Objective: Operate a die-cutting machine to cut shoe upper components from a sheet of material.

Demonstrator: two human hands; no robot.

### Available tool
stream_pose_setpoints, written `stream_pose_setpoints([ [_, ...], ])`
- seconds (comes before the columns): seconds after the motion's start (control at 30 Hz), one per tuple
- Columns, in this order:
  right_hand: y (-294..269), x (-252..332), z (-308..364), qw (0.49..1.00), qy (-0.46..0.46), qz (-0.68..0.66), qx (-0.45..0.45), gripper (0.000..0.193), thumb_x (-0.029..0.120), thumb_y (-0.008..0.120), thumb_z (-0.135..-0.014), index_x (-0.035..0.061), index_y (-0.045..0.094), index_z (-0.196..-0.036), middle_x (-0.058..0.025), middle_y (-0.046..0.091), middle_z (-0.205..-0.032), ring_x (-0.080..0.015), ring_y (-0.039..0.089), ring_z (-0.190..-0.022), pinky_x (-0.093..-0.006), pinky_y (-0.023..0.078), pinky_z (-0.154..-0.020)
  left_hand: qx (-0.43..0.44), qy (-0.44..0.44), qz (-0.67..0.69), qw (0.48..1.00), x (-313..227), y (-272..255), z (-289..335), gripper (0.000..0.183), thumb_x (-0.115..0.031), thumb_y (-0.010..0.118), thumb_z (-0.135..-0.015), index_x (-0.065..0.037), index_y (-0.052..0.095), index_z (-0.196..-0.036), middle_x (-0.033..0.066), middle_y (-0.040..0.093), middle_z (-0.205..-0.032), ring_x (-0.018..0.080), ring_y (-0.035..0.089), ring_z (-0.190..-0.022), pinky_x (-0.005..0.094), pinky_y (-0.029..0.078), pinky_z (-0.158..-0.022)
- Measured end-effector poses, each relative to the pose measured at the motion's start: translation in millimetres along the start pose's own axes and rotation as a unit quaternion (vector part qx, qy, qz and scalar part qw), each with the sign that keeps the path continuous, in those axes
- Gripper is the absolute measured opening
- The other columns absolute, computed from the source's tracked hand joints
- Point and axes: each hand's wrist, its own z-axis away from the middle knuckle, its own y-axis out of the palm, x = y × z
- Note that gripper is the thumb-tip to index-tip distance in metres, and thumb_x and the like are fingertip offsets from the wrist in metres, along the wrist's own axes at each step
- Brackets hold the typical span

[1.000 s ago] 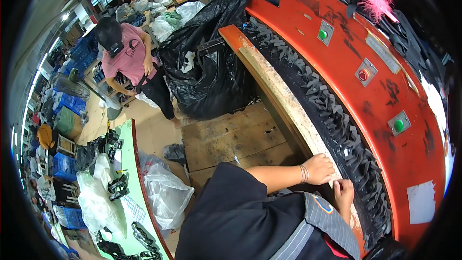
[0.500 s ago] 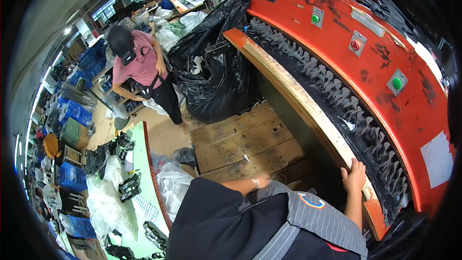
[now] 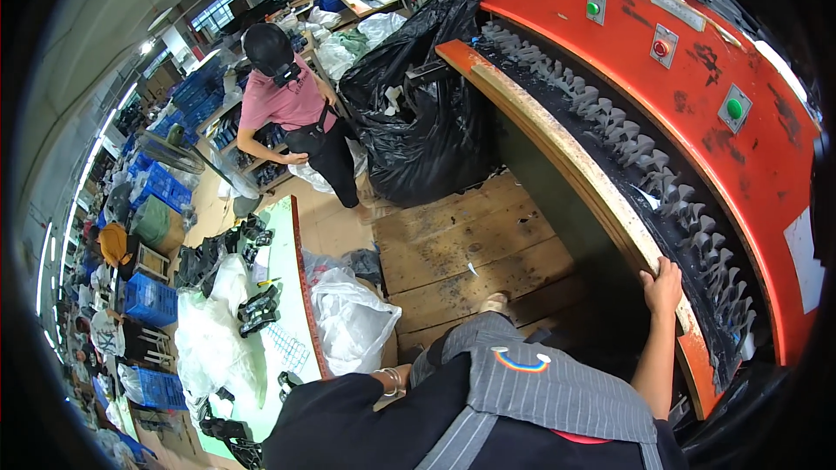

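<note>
My right hand point(image 3: 664, 287) rests on the long wooden ledge point(image 3: 601, 187) along the front of a red machine point(image 3: 714, 61). Its fingers curl over the board and the thumb lies at the near edge. Behind the ledge runs a row of grey, fin-like pieces point(image 3: 636, 152) over a black bed. My left arm hangs down by my side, near a striped grey apron point(image 3: 557, 383) with a rainbow patch. Only the wrist with a bracelet point(image 3: 394, 380) shows there; the fingers of my left hand are hidden.
Wooden planks point(image 3: 470, 235) form the floor beside the machine. A big black plastic bag point(image 3: 418, 139) stands at its far end. To the left is a pale green table point(image 3: 283, 278) with black parts and clear plastic. A person in a pink shirt point(image 3: 283, 100) stands beyond.
My left hand has drawn back toward my body and out of sight. My view has shifted, while my right hand stays on the ledge. The other person's head and arm have moved slightly.
</note>
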Motion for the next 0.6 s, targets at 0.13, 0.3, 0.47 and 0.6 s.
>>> stream_pose_setpoints([
  [0.13,-3,16,10,1.000,0.011,-0.025,0.015,0.046,0.023,0.076,-0.075,0.0064,0.057,-0.113,-0.0145,0.057,-0.105,-0.0339,0.054,-0.104,-0.0433,0.046,-0.088,-0.051,0.018,0.026,0.998,63,3,57,0.043,-0.035,0.045,-0.094,-0.004,0.062,-0.119,0.0224,0.063,-0.116,0.0403,0.053,-0.117,0.0436,0.041,-0.098],
  [0.3,-4,16,33,0.999,-0.010,-0.036,-0.013,0.047,0.020,0.077,-0.072,0.0058,0.056,-0.111,-0.0152,0.057,-0.105,-0.0353,0.053,-0.104,-0.0433,0.045,-0.088,-0.121,0.036,0.056,0.990,53,-1,48,0.042,-0.034,0.046,-0.093,-0.005,0.063,-0.119,0.0218,0.064,-0.115,0.0396,0.052,-0.118,0.0431,0.041,-0.098],
  [0.47,-14,37,52,0.999,0.017,-0.048,0.010,0.048,0.017,0.080,-0.068,0.0043,0.056,-0.108,-0.0155,0.057,-0.103,-0.0357,0.053,-0.102,-0.0437,0.044,-0.088,-0.191,0.049,0.089,0.976,62,6,45,0.041,-0.033,0.047,-0.093,-0.005,0.063,-0.118,0.0212,0.064,-0.115,0.0389,0.052,-0.119,0.0426,0.040,-0.099],
  [0.6,4,69,61,0.999,0.040,0.004,0.007,0.048,0.016,0.079,-0.068,0.0046,0.055,-0.108,-0.0143,0.056,-0.102,-0.0356,0.052,-0.101,-0.0442,0.044,-0.086,-0.236,0.061,0.126,0.962,82,-19,31,0.041,-0.033,0.047,-0.093,-0.006,0.063,-0.118,0.0207,0.064,-0.115,0.0384,0.051,-0.120,0.0422,0.040,-0.099],
])
